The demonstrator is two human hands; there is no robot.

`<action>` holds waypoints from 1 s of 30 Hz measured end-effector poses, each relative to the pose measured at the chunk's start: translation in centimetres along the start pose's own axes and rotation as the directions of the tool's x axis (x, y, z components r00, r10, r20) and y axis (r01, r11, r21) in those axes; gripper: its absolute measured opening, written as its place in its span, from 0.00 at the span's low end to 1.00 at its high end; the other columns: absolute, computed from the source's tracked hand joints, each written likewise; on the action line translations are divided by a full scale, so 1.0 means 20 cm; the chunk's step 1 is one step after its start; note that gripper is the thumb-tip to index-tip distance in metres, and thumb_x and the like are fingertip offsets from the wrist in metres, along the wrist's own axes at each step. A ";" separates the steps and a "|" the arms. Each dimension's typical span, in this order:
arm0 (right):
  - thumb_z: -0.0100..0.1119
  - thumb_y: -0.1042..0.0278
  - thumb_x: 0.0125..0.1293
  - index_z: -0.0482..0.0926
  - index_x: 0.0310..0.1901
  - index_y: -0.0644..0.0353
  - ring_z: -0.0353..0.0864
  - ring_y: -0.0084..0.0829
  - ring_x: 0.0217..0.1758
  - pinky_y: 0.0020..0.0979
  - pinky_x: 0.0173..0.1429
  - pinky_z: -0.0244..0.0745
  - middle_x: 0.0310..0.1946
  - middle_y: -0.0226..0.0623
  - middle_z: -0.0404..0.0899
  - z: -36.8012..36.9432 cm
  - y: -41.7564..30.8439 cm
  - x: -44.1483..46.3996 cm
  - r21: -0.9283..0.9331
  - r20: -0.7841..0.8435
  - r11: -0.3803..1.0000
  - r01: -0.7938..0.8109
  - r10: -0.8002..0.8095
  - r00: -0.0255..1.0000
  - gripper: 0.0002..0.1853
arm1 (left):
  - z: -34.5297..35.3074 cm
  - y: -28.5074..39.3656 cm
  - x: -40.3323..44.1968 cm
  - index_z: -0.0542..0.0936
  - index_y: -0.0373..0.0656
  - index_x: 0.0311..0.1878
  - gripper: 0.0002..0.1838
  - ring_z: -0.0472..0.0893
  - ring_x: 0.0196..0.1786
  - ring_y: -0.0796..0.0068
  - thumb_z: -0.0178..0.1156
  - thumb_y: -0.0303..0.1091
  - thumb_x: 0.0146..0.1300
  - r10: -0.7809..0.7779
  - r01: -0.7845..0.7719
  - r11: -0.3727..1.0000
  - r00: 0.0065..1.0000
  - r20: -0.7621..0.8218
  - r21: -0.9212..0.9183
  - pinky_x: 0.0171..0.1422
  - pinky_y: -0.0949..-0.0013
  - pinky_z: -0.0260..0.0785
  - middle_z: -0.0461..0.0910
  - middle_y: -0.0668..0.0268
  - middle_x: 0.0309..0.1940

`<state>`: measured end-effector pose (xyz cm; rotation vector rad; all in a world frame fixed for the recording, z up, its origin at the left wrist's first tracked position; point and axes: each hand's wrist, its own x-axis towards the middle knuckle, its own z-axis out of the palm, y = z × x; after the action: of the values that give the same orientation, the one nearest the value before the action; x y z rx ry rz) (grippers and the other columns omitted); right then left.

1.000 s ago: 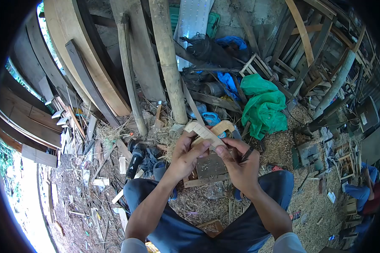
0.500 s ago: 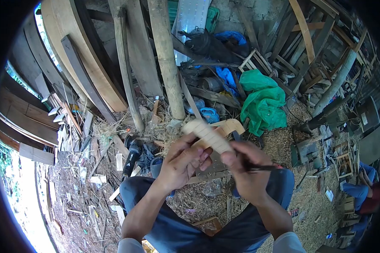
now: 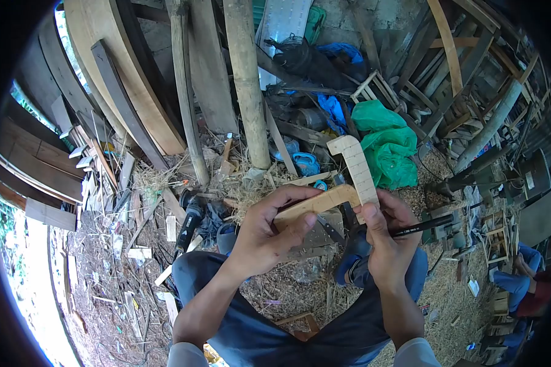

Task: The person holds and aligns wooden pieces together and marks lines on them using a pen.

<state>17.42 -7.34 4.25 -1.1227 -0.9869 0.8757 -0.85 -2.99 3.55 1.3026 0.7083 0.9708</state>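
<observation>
My left hand [image 3: 257, 238] is closed around a pale, hook-ended wooden piece [image 3: 309, 207], which slants up to the right. In my right hand [image 3: 390, 248] is a second hook-ended wooden piece [image 3: 359, 171], marked with several lines across its face. It stands nearly upright with its hook at the top, and its lower end meets or overlaps the hooked end of the first. A black pen [image 3: 425, 226] is also tucked in my right fingers, pointing out to the right. Beneath the pieces lies a dark knife-like tool [image 3: 330, 231], partly hidden.
A black power tool [image 3: 191, 225] lies on the littered ground to the left. Ahead are a wooden post [image 3: 247, 85], a blue-handled item [image 3: 306, 163] and a green plastic sheet [image 3: 386, 147]. Boards lean at the upper left. Another person's legs [image 3: 517, 275] show at far right.
The lined piece has swung from lying slanted across the other to nearly upright on the right. My hands have moved slightly apart, and the pen now shows clearly.
</observation>
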 end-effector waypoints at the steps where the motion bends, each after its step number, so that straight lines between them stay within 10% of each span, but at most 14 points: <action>1: 0.65 0.71 0.61 0.77 0.48 0.70 0.77 0.20 0.39 0.21 0.44 0.71 0.40 0.36 0.79 0.00 0.00 0.00 -0.012 -0.002 1.000 -0.005 0.005 1.000 0.16 | 0.01 0.00 0.00 0.73 0.39 0.55 0.16 0.69 0.28 0.90 0.59 0.30 0.65 0.018 -0.018 1.000 1.000 -0.024 0.011 0.30 0.83 0.60 0.76 0.72 0.33; 17: 0.66 0.71 0.59 0.77 0.47 0.67 0.70 0.12 0.28 0.16 0.31 0.62 0.31 0.28 0.78 0.05 -0.03 -0.02 -0.051 -0.010 0.999 0.012 -0.013 1.000 0.16 | -0.03 -0.03 0.00 0.73 0.39 0.53 0.13 0.65 0.25 0.90 0.54 0.30 0.67 -0.007 0.014 0.979 0.999 0.035 -0.203 0.27 0.81 0.57 0.69 0.75 0.26; 24: 0.67 0.78 0.56 0.55 0.66 0.63 0.66 0.07 0.21 0.13 0.23 0.51 0.28 0.32 0.81 0.10 0.08 -0.07 0.029 0.124 0.998 0.056 -0.059 0.991 0.38 | -0.02 -0.06 -0.01 0.71 0.38 0.57 0.20 0.72 0.32 0.87 0.58 0.32 0.64 -0.060 0.046 0.951 0.998 -0.036 -0.307 0.32 0.81 0.66 0.75 0.70 0.39; 30: 0.68 0.75 0.56 0.58 0.65 0.63 0.65 0.06 0.20 0.13 0.22 0.49 0.29 0.30 0.81 0.10 0.09 -0.07 -0.042 0.176 0.992 0.115 -0.106 0.979 0.37 | -0.02 -0.06 -0.01 0.71 0.37 0.57 0.22 0.74 0.35 0.87 0.61 0.34 0.62 0.011 -0.012 0.972 1.000 -0.005 -0.236 0.34 0.81 0.67 0.78 0.67 0.44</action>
<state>14.96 -7.64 2.45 -1.0374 -1.2107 0.8721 -1.00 -2.95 2.29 1.0971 0.5691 1.0337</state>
